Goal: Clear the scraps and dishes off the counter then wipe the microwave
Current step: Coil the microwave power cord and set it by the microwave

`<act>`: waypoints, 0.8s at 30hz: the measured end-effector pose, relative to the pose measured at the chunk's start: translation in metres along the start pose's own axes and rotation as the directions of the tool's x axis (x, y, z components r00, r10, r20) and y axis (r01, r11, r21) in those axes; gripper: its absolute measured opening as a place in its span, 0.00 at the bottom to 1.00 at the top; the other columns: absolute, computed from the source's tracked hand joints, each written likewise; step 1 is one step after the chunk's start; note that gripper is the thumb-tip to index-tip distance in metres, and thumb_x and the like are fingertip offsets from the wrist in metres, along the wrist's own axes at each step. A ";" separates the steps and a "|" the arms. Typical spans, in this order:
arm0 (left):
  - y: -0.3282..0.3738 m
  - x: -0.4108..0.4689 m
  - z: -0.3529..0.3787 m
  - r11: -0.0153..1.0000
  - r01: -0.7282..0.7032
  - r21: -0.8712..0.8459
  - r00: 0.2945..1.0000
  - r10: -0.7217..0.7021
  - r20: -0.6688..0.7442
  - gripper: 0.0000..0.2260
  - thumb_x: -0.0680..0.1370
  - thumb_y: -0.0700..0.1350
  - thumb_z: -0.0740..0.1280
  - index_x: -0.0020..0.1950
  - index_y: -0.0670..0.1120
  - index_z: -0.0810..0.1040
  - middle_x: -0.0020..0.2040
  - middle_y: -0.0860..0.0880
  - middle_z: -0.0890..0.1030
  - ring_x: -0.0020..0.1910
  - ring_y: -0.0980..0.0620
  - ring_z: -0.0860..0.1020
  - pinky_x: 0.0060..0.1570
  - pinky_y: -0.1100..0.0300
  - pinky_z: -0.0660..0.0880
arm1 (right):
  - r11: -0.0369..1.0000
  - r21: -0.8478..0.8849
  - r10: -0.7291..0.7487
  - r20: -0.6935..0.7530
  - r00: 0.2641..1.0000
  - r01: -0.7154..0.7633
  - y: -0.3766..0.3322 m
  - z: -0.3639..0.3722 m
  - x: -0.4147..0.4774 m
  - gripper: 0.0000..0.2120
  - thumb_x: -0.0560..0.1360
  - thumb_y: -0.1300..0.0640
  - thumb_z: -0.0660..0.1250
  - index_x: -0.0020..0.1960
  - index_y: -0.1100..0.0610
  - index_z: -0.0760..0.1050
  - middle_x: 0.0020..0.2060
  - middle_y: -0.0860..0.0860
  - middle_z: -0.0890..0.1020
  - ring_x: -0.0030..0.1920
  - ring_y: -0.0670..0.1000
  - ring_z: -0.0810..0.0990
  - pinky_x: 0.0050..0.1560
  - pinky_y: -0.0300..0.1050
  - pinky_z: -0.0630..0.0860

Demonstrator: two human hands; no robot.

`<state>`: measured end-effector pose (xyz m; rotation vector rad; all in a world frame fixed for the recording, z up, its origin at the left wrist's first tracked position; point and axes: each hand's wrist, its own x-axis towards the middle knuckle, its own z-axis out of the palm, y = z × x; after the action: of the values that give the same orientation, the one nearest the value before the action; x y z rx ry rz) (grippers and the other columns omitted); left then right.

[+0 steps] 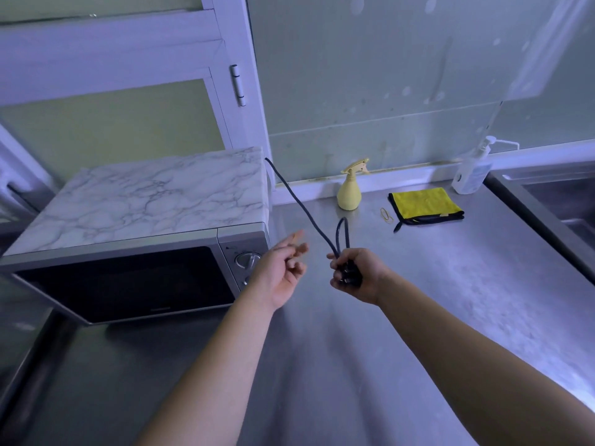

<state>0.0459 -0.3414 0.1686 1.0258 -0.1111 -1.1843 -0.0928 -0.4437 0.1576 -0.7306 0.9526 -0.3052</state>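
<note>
A silver microwave (135,272) with a marble-patterned top and a dark door stands at the left of the steel counter (434,284). Its black power cord (299,204) runs from behind its back right corner down to my right hand (354,273), which grips the folded cord and plug, with a loop sticking up above the fist. My left hand (283,268) hovers beside the microwave's dials, fingers loosely spread, holding nothing. A folded yellow cloth (425,206) with black edging lies on the counter at the back right.
A yellow spray bottle (349,191) stands by the back wall. A rubber band (386,215) lies between the spray bottle and the cloth. A clear pump dispenser (473,170) stands at the back right beside the sink (566,201). A white window frame rises behind the microwave.
</note>
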 end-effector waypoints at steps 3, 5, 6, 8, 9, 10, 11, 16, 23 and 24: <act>-0.006 -0.007 -0.008 0.940 -0.005 0.340 0.997 0.029 -0.066 0.13 0.81 0.33 0.63 0.62 0.44 0.79 0.47 0.44 0.85 0.24 0.58 0.69 0.29 0.65 0.76 | 0.988 -0.125 -0.090 0.023 0.996 0.092 0.006 0.004 0.001 0.14 0.73 0.73 0.58 0.55 0.63 0.74 0.32 0.56 0.72 0.25 0.52 0.68 0.25 0.40 0.68; -0.012 -0.008 -0.010 0.900 0.003 0.437 0.993 0.048 -0.106 0.13 0.77 0.37 0.71 0.62 0.40 0.80 0.46 0.46 0.84 0.23 0.57 0.71 0.29 0.64 0.77 | 0.954 -0.252 -0.154 0.064 0.986 0.165 0.011 0.009 0.001 0.16 0.73 0.73 0.59 0.57 0.62 0.75 0.30 0.55 0.72 0.25 0.54 0.71 0.22 0.37 0.62; -0.013 -0.008 -0.010 0.885 0.009 0.466 0.992 0.052 -0.118 0.14 0.76 0.40 0.74 0.61 0.39 0.81 0.46 0.46 0.83 0.24 0.56 0.72 0.29 0.65 0.76 | 0.927 -0.320 -0.181 0.075 0.981 0.196 0.014 0.010 0.000 0.17 0.72 0.73 0.60 0.57 0.62 0.77 0.30 0.55 0.73 0.26 0.55 0.74 0.22 0.36 0.62; -0.011 -0.007 -0.004 0.869 0.026 0.494 0.994 0.031 -0.108 0.13 0.75 0.46 0.75 0.56 0.41 0.82 0.51 0.45 0.82 0.25 0.55 0.74 0.29 0.65 0.76 | 0.866 -0.440 -0.221 0.085 0.972 0.235 0.015 0.011 -0.001 0.19 0.72 0.71 0.61 0.59 0.60 0.78 0.29 0.56 0.75 0.29 0.56 0.79 0.24 0.36 0.65; -0.009 -0.006 0.000 0.864 0.041 0.502 0.995 0.010 -0.097 0.14 0.75 0.49 0.75 0.54 0.41 0.83 0.53 0.44 0.81 0.25 0.55 0.74 0.31 0.64 0.77 | 0.834 -0.492 -0.235 0.092 0.968 0.249 0.014 0.011 -0.002 0.19 0.71 0.71 0.61 0.59 0.58 0.78 0.29 0.56 0.77 0.30 0.56 0.80 0.25 0.36 0.67; -0.007 -0.004 0.005 0.853 0.060 0.519 0.996 -0.013 -0.093 0.16 0.74 0.50 0.76 0.54 0.40 0.82 0.53 0.43 0.80 0.25 0.55 0.75 0.32 0.63 0.78 | 0.796 -0.543 -0.252 0.103 0.962 0.266 0.014 0.011 -0.003 0.19 0.71 0.70 0.60 0.58 0.57 0.78 0.28 0.56 0.79 0.29 0.55 0.81 0.25 0.36 0.69; -0.005 -0.001 0.011 0.837 0.079 0.542 0.995 -0.031 -0.096 0.18 0.73 0.51 0.76 0.54 0.39 0.81 0.52 0.43 0.80 0.25 0.56 0.75 0.33 0.62 0.79 | 0.756 -0.588 -0.274 0.113 0.955 0.286 0.014 0.011 -0.005 0.19 0.71 0.70 0.59 0.57 0.55 0.78 0.28 0.55 0.80 0.29 0.54 0.81 0.25 0.35 0.69; -0.004 0.007 0.037 0.834 0.152 0.530 0.987 -0.101 -0.124 0.15 0.72 0.49 0.78 0.49 0.41 0.81 0.42 0.45 0.79 0.23 0.57 0.74 0.30 0.64 0.78 | 0.572 -0.721 -0.451 0.121 0.884 0.391 0.015 0.014 -0.012 0.13 0.68 0.60 0.60 0.49 0.51 0.77 0.34 0.50 0.79 0.32 0.56 0.79 0.28 0.41 0.73; -0.017 0.017 0.050 0.870 0.227 0.438 0.965 -0.138 -0.224 0.11 0.75 0.50 0.75 0.37 0.46 0.78 0.22 0.53 0.71 0.19 0.60 0.67 0.20 0.70 0.68 | 0.469 -0.775 -0.506 0.157 0.848 0.423 0.001 0.010 -0.018 0.05 0.72 0.62 0.65 0.40 0.54 0.76 0.33 0.51 0.79 0.33 0.56 0.79 0.33 0.43 0.75; -0.019 0.018 0.051 0.873 0.218 0.435 0.964 -0.123 -0.236 0.11 0.76 0.49 0.73 0.37 0.47 0.77 0.21 0.53 0.70 0.18 0.60 0.65 0.19 0.70 0.66 | 0.472 -0.771 -0.489 0.175 0.855 0.427 0.000 0.010 -0.018 0.04 0.72 0.63 0.66 0.41 0.55 0.77 0.33 0.52 0.80 0.32 0.54 0.79 0.28 0.39 0.73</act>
<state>0.0120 -0.3865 0.1767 1.5979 -0.1460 -1.2353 -0.0949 -0.4302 0.1724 -1.8558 0.9275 -0.3790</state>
